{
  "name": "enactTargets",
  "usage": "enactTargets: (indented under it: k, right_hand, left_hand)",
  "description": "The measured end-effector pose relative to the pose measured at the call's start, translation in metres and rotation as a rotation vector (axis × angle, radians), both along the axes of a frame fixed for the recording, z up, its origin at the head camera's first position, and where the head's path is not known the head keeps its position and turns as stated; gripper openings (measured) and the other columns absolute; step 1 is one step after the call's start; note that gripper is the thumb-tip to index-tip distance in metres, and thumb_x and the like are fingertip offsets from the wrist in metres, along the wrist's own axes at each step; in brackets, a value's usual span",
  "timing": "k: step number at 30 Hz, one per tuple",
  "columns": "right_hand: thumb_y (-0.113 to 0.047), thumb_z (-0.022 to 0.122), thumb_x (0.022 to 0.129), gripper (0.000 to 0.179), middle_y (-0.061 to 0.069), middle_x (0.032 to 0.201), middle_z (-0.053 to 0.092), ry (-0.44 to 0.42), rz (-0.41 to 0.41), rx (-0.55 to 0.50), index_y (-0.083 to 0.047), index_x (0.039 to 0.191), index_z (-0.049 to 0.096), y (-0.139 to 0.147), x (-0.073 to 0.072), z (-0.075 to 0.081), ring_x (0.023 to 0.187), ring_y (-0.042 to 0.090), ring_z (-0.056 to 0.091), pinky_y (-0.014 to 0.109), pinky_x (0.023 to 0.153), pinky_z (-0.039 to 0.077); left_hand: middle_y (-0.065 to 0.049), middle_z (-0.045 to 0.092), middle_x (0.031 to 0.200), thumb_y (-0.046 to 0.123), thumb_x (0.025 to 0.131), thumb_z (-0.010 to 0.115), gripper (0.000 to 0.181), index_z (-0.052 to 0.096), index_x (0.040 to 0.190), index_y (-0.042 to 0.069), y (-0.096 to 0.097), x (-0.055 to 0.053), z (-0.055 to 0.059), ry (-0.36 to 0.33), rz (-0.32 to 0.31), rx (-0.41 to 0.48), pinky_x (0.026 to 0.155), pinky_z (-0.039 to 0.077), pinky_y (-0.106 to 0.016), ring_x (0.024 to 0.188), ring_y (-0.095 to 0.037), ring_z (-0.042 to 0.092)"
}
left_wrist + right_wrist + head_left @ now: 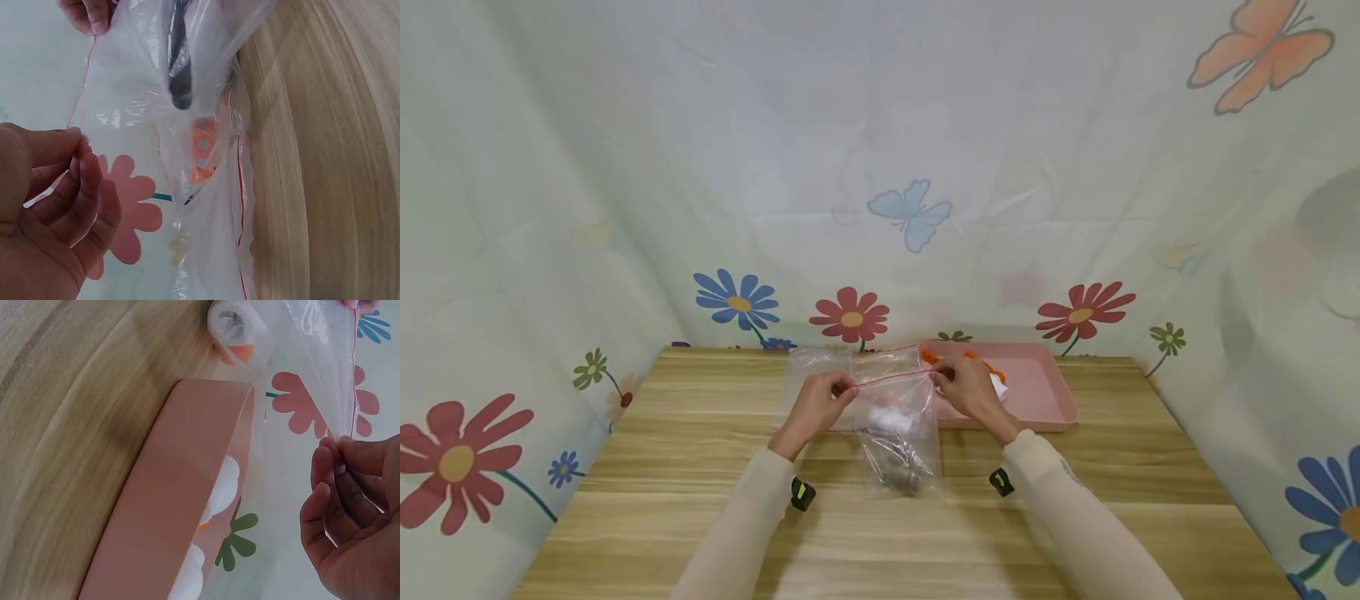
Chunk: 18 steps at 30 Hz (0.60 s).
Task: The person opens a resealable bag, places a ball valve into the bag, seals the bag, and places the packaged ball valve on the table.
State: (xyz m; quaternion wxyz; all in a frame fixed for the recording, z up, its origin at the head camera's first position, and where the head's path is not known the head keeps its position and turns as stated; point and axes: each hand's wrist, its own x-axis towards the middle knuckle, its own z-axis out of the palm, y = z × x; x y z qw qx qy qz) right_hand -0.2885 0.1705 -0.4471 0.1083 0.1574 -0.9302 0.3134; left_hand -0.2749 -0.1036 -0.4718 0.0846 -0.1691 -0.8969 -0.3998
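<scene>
A clear zip bag (927,446) with a red line along its top edge hangs between my two hands. My left hand (815,406) pinches one end of that edge between thumb and fingertips; my right hand (972,390) pinches the other end, so the edge is drawn out straight. Inside the bag are something white (891,419) and, lower down, a dark, rounded-ended object (181,78), blurred by the plastic. A second clear bag (805,375) lies behind on the table, also red-lined, with an orange piece (203,147) showing through it.
At the back right stands a pink tray (1047,404). Orange pieces (988,367) and white scalloped-edged things (222,487) lie in it. The wood-grain table (715,433) meets a flower-printed curtain (790,233) at the back and sides.
</scene>
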Motion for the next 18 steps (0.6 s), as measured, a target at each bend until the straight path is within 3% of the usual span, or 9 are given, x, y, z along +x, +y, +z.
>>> enactTargets:
  k: [7, 13, 16, 18]
  right_hand:
    - [-0.012, 0.064, 0.093, 0.013, 0.005, 0.083, 0.073, -0.045, -0.015, 0.013, -0.007, 0.093, 0.077, -0.002, -0.006, -0.008, 0.065, 0.013, 0.056, 0.028, 0.063, 0.047]
    - [-0.01, 0.066, 0.091, 0.012, 0.008, 0.086, 0.074, -0.039, -0.014, 0.019, -0.005, 0.092, 0.076, -0.004, -0.008, -0.011, 0.071, 0.019, 0.063, 0.034, 0.067, 0.051]
    - [-0.009, 0.065, 0.09, 0.017, 0.013, 0.094, 0.075, -0.062, -0.008, 0.013, -0.001, 0.102, 0.073, -0.003, -0.007, -0.01, 0.082, 0.026, 0.07, 0.039, 0.074, 0.056]
    - [-0.01, 0.064, 0.091, 0.029, 0.016, 0.103, 0.073, -0.098, -0.009, -0.003, -0.003, 0.118, 0.068, -0.001, -0.006, -0.009, 0.089, 0.029, 0.072, 0.041, 0.076, 0.057]
  left_hand:
    - [-0.001, 0.07, 0.08, 0.015, 0.093, 0.067, 0.009, 0.073, 0.089, 0.01, 0.003, -0.006, -0.009, -0.061, 0.021, -0.023, 0.068, 0.051, -0.029, 0.073, -0.012, 0.061]
    - [-0.004, 0.07, 0.083, 0.014, 0.094, 0.065, 0.012, 0.072, 0.097, 0.005, 0.003, -0.006, -0.011, -0.085, 0.013, -0.005, 0.07, 0.053, -0.033, 0.076, -0.016, 0.063]
    - [-0.008, 0.071, 0.09, 0.013, 0.094, 0.064, 0.022, 0.069, 0.112, 0.001, 0.002, -0.006, -0.012, -0.104, 0.02, 0.01, 0.075, 0.056, -0.037, 0.082, -0.021, 0.067]
    - [-0.01, 0.071, 0.096, 0.014, 0.094, 0.064, 0.032, 0.064, 0.123, 0.001, 0.001, -0.005, -0.012, -0.117, 0.035, 0.017, 0.079, 0.057, -0.04, 0.088, -0.024, 0.069]
